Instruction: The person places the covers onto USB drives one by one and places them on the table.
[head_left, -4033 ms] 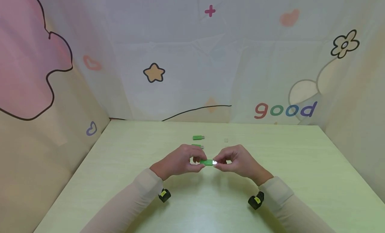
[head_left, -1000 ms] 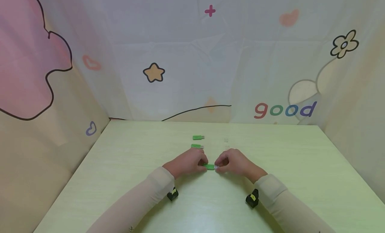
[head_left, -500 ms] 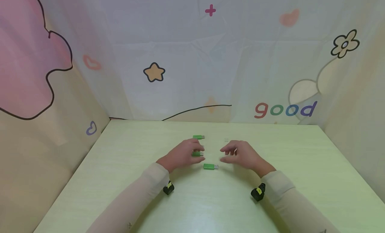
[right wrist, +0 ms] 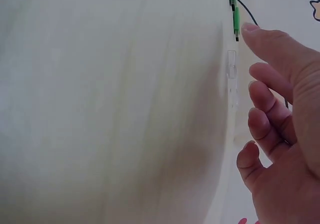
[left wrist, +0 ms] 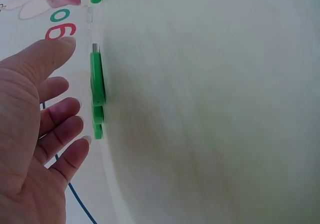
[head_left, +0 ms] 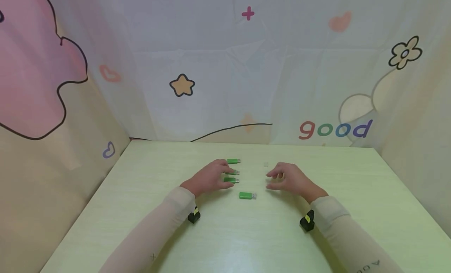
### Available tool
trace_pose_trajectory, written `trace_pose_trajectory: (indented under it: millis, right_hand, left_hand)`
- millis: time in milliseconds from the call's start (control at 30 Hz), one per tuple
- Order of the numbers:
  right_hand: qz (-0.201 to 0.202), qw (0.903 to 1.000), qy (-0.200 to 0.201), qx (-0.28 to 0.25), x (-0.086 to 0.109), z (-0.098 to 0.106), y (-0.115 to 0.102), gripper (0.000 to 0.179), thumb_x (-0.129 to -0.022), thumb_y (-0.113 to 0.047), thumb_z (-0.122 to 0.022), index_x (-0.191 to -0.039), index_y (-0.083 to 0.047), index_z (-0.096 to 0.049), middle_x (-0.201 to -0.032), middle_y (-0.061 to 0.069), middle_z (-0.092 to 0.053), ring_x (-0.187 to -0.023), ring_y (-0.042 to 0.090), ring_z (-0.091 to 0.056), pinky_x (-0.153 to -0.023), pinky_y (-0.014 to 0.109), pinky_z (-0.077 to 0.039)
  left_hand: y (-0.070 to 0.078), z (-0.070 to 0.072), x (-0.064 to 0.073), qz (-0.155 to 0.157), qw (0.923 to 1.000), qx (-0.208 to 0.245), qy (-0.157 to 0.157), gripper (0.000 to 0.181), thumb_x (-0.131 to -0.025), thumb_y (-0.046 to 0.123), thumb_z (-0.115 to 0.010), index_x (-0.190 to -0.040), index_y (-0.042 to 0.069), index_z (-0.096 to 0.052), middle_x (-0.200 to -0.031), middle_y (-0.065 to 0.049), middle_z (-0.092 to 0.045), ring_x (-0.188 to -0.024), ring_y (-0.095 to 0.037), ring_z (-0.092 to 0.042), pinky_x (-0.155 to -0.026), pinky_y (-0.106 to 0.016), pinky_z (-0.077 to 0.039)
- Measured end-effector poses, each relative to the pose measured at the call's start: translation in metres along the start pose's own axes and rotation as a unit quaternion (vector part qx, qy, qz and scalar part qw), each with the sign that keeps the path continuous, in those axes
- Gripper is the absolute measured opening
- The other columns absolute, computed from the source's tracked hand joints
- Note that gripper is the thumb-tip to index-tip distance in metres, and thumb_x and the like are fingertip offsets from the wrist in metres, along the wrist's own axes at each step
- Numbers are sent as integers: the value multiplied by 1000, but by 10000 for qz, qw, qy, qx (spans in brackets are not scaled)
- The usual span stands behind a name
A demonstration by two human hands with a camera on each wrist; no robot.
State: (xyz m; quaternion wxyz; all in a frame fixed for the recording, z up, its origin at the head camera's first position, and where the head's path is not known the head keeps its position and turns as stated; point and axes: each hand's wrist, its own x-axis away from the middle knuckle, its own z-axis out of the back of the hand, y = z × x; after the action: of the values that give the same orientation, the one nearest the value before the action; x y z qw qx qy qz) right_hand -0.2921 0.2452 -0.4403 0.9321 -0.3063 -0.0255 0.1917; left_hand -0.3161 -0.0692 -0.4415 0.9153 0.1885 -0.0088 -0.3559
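I see the left hand [head_left: 210, 179] and right hand [head_left: 293, 180], thumbs and fingers wide apart, beyond the front green stick [head_left: 245, 195].

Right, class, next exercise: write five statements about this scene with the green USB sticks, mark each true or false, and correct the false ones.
1. Four green USB sticks lie on the table. True.
2. The left hand is gripping the stick nearest the person. False: this hand holds nothing, and that stick lies on the table.
3. The sticks' metal plugs point toward the person's right. True.
4. The lettering on the backdrop reads "food". False: it reads "good".
5. A clear plastic cap lies closer to the right hand than to the left. True.
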Motion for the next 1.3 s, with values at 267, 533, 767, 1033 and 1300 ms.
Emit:
trace_pose_trajectory:
  millis: [267,533,767,1033,1300]
  right_hand:
    - [-70,9993,-189,314,-7,-3,0,32,-81,-24,-88,-110,-12,-80,-93,-3,-68,-86,16,-55,-75,29,-49]
    - [-236,9987,-228,399,-7,-3,-1,27,-83,-21,-87,-108,-12,-81,-92,-2,-69,-84,17,-55,-75,29,-49]
    - [-347,9988,-272,197,-8,-4,3,22,-83,-21,-86,-103,-14,-82,-92,-3,-70,-82,15,-56,-75,28,-50]
    - [-482,9982,-338,101,-10,-3,2,20,-84,-20,-85,-103,-14,-82,-93,-2,-71,-82,13,-60,-76,27,-53]
    - [-385,9984,-360,184,-11,-3,2,17,-85,-18,-85,-101,-14,-82,-92,-3,-71,-82,12,-61,-78,28,-54]
  left_hand:
    - [-4,-2,-6,-15,9993,-316,-222,41,-90,32,-80,-123,8,-74,-110,-3,-65,-96,-16,-55,-94,-34,-50]
    - [-4,-1,-8,-35,9984,-430,-378,33,-90,28,-80,-116,8,-76,-101,-1,-63,-91,-15,-55,-91,-33,-50]
    - [-5,-1,-9,89,9982,-399,-432,30,-90,25,-81,-115,8,-77,-100,-1,-65,-88,-14,-53,-88,-32,-50]
    - [-9,-2,-11,96,9987,-278,-406,25,-90,23,-80,-111,9,-78,-98,0,-64,-86,-12,-53,-85,-30,-49]
    - [-9,-3,-12,1,9988,-244,-427,23,-90,22,-80,-109,9,-80,-98,1,-66,-84,-10,-54,-83,-27,-50]
